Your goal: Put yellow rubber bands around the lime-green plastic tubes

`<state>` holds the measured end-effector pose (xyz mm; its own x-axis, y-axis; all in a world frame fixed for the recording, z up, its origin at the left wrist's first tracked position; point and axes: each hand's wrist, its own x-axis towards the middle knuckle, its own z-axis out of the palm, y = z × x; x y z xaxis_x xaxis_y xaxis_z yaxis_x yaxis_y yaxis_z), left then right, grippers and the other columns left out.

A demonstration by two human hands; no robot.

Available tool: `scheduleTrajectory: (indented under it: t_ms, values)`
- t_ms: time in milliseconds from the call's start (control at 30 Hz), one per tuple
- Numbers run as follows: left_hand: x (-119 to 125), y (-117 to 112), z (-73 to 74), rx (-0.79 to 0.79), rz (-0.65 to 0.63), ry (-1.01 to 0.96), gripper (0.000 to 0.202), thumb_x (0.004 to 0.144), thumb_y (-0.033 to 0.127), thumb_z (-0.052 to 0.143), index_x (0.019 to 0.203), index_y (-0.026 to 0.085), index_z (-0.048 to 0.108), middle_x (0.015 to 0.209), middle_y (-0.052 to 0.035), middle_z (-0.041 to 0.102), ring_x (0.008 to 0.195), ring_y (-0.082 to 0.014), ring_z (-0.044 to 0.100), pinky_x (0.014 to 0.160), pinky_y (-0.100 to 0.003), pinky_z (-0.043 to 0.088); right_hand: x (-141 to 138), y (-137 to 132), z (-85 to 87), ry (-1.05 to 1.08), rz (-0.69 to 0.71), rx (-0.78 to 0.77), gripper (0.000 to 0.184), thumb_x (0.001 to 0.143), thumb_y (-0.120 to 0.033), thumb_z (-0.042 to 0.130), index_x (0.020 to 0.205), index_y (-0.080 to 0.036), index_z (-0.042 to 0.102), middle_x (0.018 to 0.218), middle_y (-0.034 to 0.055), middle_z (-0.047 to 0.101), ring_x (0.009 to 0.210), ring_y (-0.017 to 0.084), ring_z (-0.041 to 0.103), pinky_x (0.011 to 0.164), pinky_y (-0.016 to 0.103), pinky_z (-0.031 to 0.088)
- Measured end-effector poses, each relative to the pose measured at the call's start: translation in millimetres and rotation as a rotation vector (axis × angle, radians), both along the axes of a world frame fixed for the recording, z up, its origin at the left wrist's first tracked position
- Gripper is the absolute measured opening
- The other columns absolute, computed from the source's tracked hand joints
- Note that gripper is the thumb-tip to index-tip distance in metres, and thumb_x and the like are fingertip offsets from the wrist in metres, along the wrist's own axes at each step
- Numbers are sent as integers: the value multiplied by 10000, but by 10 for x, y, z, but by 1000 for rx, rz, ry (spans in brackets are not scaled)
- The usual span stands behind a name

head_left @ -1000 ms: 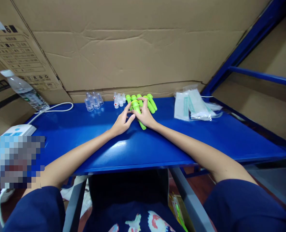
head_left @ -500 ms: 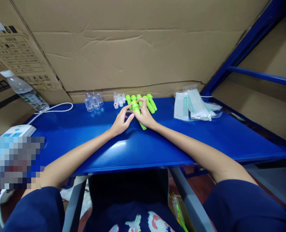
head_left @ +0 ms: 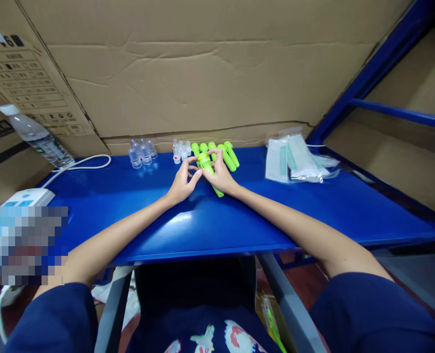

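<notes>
Over the middle of the blue table, a lime-green plastic handle [head_left: 205,163] lies tilted between my two hands, its wide, torch-like head away from me. My right hand [head_left: 222,177] is closed around its shaft, index finger arched up by the head. From the other side, my left hand [head_left: 182,184] is curled with its fingertips at the head; the exact contact is partly hidden. Just behind, several matching green handles [head_left: 230,156] lie in a row. Small clear caps with white bases [head_left: 184,153] and larger clear domed caps [head_left: 145,156] stand to the left.
Plastic-wrapped packets [head_left: 300,159] lie at the back right. On the left are a water bottle [head_left: 41,139], a white power strip [head_left: 32,197] with its cable, and a blurred-out object. Cardboard [head_left: 210,93] walls the back; a blue frame bar [head_left: 372,68] rises at the right.
My left fingertips have shifted slightly at the head of the green handle. The handle stays in nearly the same place, with my right hand still around it.
</notes>
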<state>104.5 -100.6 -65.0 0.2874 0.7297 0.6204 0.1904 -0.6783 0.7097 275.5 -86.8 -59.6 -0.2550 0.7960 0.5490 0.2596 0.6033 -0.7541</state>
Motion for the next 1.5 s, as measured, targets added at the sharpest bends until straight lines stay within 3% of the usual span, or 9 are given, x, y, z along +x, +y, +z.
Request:
scheduleTrajectory:
  t_ms: [400,500,767,900,1500]
  values:
    - [-24,43,-25,-32,33,-24,336,938,406,603,1178,189,510,1210,-117,626,996,-192,664,774,-305,519,49,9,36,-57,5,-16,421,858,-390,667,1110,-263,354,814,-8,555,672,188,621,691,424,601]
    - [-20,33,-15,-33,32,-21,353,939,413,600,1202,196,507,1251,-119,613,1002,-185,659,772,-302,517,47,11,33,-62,-17,-2,393,851,-361,664,1083,-260,364,834,4,559,683,194,630,703,442,604]
    - [-1,-23,39,-11,-16,-1,416,952,403,581,1311,219,482,1323,-125,598,989,-178,652,785,-307,515,10,-16,26,-25,-26,-26,496,883,-423,637,1223,-266,312,946,51,614,799,223,678,723,437,607]
    - [2,-30,40,-1,-14,-1,413,955,377,581,1324,219,480,1326,-128,600,990,-180,659,785,-306,519,17,-27,39,-43,-29,-16,458,879,-432,635,1198,-270,349,868,26,585,739,212,649,688,425,595]
    - [-22,47,-16,-110,-36,-63,399,911,478,615,1176,216,472,1242,-106,579,1007,-188,635,800,-319,508,42,-18,50,-57,17,-33,451,843,-468,685,1106,-280,370,793,-7,578,649,205,629,684,451,599]
